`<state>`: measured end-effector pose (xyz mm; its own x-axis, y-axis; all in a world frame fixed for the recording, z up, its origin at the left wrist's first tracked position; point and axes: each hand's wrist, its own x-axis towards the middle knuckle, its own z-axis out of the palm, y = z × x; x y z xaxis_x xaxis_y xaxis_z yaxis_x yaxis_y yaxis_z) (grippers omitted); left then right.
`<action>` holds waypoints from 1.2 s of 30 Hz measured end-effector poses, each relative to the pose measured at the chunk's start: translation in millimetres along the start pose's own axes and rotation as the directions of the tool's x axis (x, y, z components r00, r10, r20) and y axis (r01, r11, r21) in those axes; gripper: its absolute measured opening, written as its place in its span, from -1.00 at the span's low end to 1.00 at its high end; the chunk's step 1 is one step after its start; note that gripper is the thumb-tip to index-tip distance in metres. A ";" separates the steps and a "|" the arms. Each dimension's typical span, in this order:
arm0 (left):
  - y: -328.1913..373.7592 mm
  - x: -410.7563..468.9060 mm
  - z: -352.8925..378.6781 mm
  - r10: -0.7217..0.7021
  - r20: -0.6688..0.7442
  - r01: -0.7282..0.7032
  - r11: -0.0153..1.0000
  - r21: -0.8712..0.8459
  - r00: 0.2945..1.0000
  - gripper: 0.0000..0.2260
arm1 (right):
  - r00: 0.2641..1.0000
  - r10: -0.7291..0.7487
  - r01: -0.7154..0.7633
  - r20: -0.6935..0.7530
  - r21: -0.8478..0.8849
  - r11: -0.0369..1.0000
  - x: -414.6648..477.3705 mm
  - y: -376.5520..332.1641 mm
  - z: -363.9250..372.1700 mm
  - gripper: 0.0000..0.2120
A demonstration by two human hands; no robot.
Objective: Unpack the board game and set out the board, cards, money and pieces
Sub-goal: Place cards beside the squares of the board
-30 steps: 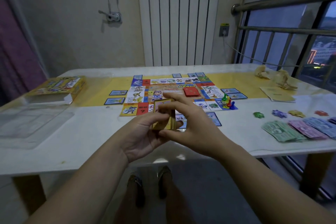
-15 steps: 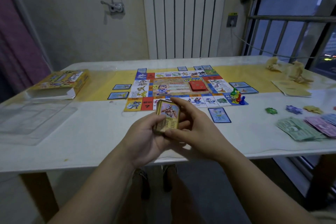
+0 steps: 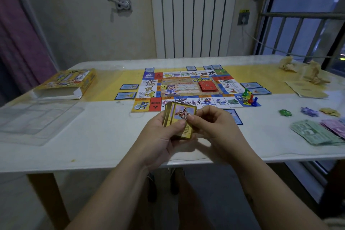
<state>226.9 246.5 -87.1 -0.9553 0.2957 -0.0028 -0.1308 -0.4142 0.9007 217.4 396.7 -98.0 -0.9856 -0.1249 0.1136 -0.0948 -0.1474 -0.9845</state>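
Observation:
My left hand (image 3: 160,136) grips a stack of gold-bordered cards (image 3: 182,115) above the table's front edge. My right hand (image 3: 212,127) pinches the top card of that stack between thumb and finger. The game board (image 3: 186,89) lies open mid-table with a red card pile (image 3: 207,86) on its centre. Several coloured pawns and a die (image 3: 249,98) stand on its right corner. Blue cards (image 3: 127,91) lie around the board's edges. Play money (image 3: 315,132) is fanned out at the right, with small coloured tokens (image 3: 309,112) beyond it.
The yellow game box (image 3: 69,82) lies at the left, with a clear plastic insert (image 3: 35,117) in front of it. Crumpled paper (image 3: 306,73) and a leaflet (image 3: 306,89) sit at the far right. A radiator and window bars stand behind the table.
Both hands drew the card stack back toward me, away from the board. The stack tilted up so its face shows, and my right fingers moved onto the top card.

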 end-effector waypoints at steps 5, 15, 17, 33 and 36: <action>-4.9 0.3 3.5 0.074 -0.060 -0.064 0.986 0.151 0.995 -0.82 | 1.000 -0.015 0.015 -0.005 -0.048 0.999 -1.6 -1.7 -0.5 -0.80; 4.7 -8.7 -16.3 0.039 -0.148 0.026 0.910 0.414 0.988 -0.85 | 0.996 -0.082 0.067 -0.017 -0.426 0.902 -5.0 -4.2 12.4 -0.81; 6.1 -11.9 -22.3 0.061 -0.150 0.015 0.887 0.461 0.987 -0.85 | 0.996 -0.083 0.064 -0.015 -0.504 0.861 -5.6 -3.8 16.3 -0.82; 20.4 6.0 -12.1 0.106 -0.135 -0.060 0.950 0.308 0.985 -0.85 | 0.998 0.009 -0.021 -0.061 -0.206 0.978 7.2 -26.7 13.7 -0.89; 26.9 7.0 -16.4 0.119 -0.166 -0.069 0.958 0.279 0.979 -0.86 | 0.999 0.015 -0.024 -0.042 -0.216 0.976 14.8 -29.8 21.7 -0.89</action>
<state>212.4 223.3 -70.1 -0.9948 0.0968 0.0325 0.0149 -0.1770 0.9841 208.7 378.0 -64.0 -0.9919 -0.0861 0.0930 -0.0991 0.0706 -0.9926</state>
